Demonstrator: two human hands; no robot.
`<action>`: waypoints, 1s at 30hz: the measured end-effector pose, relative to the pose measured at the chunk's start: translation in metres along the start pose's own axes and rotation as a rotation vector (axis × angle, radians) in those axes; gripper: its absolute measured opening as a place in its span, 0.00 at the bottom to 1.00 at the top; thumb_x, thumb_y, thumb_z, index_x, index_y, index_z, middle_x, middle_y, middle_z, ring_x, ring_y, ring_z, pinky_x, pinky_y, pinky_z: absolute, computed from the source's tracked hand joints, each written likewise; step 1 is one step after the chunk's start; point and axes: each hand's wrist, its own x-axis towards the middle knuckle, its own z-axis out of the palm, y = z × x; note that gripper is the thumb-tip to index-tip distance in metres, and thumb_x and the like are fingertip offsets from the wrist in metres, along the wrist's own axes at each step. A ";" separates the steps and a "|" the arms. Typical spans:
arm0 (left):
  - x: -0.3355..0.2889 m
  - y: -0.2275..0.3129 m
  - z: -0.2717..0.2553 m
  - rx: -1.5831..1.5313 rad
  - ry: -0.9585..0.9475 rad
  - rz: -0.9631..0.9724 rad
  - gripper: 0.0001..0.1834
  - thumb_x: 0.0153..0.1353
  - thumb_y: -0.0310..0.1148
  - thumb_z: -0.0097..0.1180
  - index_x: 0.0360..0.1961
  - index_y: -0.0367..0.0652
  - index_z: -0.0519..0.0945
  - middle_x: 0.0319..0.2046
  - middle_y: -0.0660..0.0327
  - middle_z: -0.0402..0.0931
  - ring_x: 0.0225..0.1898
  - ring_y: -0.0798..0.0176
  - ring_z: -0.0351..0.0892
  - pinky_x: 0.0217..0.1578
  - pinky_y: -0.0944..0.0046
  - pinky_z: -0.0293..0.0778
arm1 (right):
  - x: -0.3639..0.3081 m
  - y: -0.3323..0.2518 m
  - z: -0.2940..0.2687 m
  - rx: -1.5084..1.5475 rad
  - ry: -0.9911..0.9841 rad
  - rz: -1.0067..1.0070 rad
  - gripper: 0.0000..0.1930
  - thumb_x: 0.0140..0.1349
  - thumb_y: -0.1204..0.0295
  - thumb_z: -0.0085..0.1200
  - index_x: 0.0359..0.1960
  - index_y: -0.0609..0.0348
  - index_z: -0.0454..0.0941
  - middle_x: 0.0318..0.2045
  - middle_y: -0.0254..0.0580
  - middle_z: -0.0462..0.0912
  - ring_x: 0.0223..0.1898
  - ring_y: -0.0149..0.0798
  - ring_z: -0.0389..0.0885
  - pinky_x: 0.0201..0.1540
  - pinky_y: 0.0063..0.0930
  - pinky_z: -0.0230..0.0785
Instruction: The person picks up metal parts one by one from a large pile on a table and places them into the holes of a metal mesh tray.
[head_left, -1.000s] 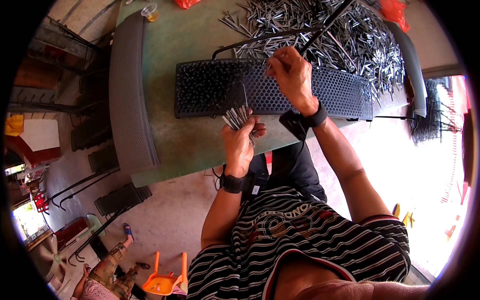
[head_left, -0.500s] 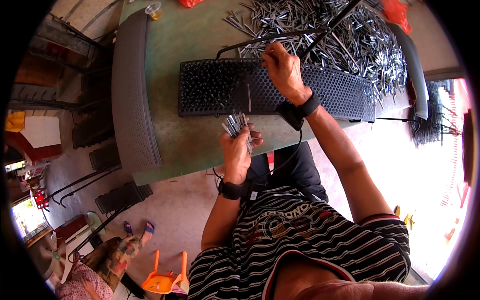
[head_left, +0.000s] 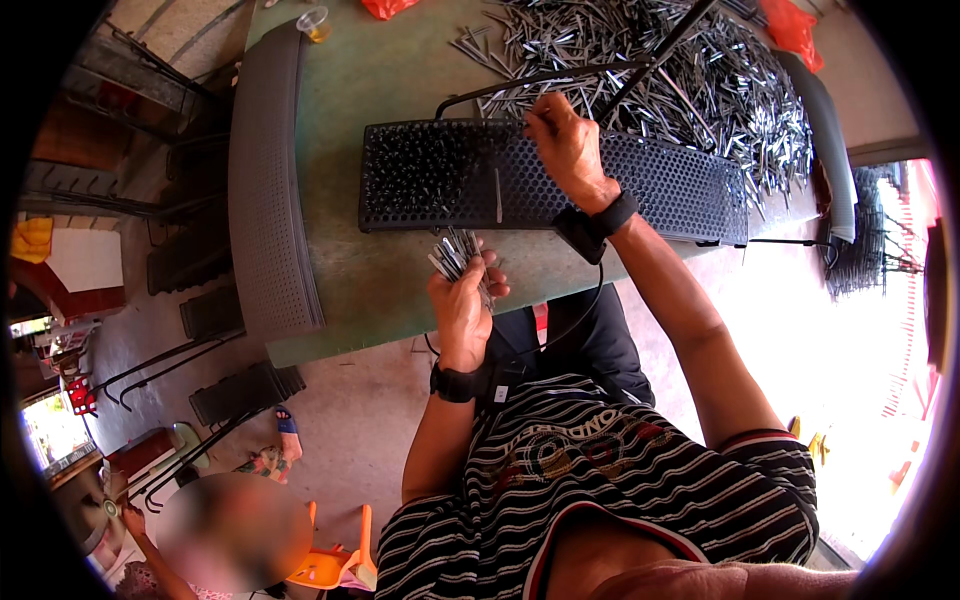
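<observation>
My left hand, just off the near edge of a long black perforated panel, is closed around a bundle of thin metal strips. Over the panel's middle, near its far edge, my right hand has its fingers pinched together. Whatever is between those fingertips is too small to make out. Many small metal pieces stand close together in the holes of the panel's left part. One pale strip shows by itself between that part and my right hand. A black frame bar rises behind the panel.
Loose metal strips are heaped behind the panel on the green table. Grey perforated sheets lie along its left side, with a plastic cup at the far corner. Lower left are a person's arm and an orange chair.
My left hand has shifted slightly left and down with the bundle. My right hand stays nearly in place. At the lower left, the other person has changed position.
</observation>
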 end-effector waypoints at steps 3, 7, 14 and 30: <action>-0.002 0.001 0.001 -0.001 0.004 -0.006 0.09 0.59 0.23 0.51 0.41 0.36 0.76 0.30 0.57 0.77 0.23 0.64 0.75 0.19 0.65 0.73 | -0.001 0.006 -0.001 -0.151 -0.081 -0.156 0.04 0.55 0.77 0.54 0.29 0.63 0.72 0.22 0.48 0.78 0.23 0.47 0.80 0.23 0.32 0.69; -0.001 0.002 -0.001 -0.021 0.007 0.011 0.08 0.59 0.23 0.50 0.41 0.36 0.76 0.30 0.57 0.76 0.24 0.64 0.76 0.21 0.64 0.74 | -0.004 -0.010 -0.011 -0.404 -0.258 -0.238 0.05 0.54 0.75 0.54 0.32 0.61 0.75 0.24 0.48 0.77 0.24 0.50 0.77 0.24 0.38 0.68; 0.002 0.007 -0.005 -0.073 0.011 0.008 0.08 0.59 0.22 0.50 0.40 0.36 0.75 0.31 0.57 0.76 0.25 0.63 0.77 0.25 0.63 0.77 | -0.053 -0.038 -0.024 -0.348 -0.635 -0.509 0.16 0.46 0.80 0.53 0.41 0.60 0.76 0.39 0.46 0.73 0.38 0.45 0.77 0.29 0.32 0.74; -0.004 0.010 -0.006 -0.066 0.044 0.016 0.09 0.57 0.21 0.52 0.40 0.34 0.77 0.30 0.59 0.74 0.27 0.61 0.77 0.27 0.61 0.78 | -0.033 -0.064 0.005 0.300 0.011 0.104 0.05 0.60 0.78 0.50 0.37 0.65 0.72 0.24 0.45 0.81 0.30 0.37 0.84 0.29 0.25 0.74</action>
